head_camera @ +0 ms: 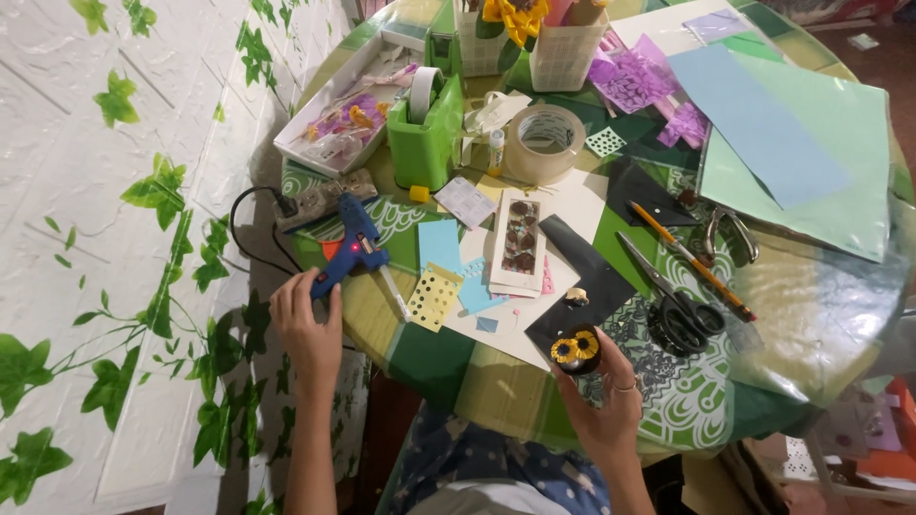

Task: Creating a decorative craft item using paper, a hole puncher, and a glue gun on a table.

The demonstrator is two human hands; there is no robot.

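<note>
At the left of the frame the plastic hot glue gun (348, 250) is blue with a red light. The tape dispenser (426, 132) above it is bright green. Lower centre, the small round black piece (575, 350) carries yellow sunflowers. The round tablecloth (477, 377) shows green-and-yellow checks with white swirls.

No packages, labels, signs, screens visible on craft table (496, 391).
</note>
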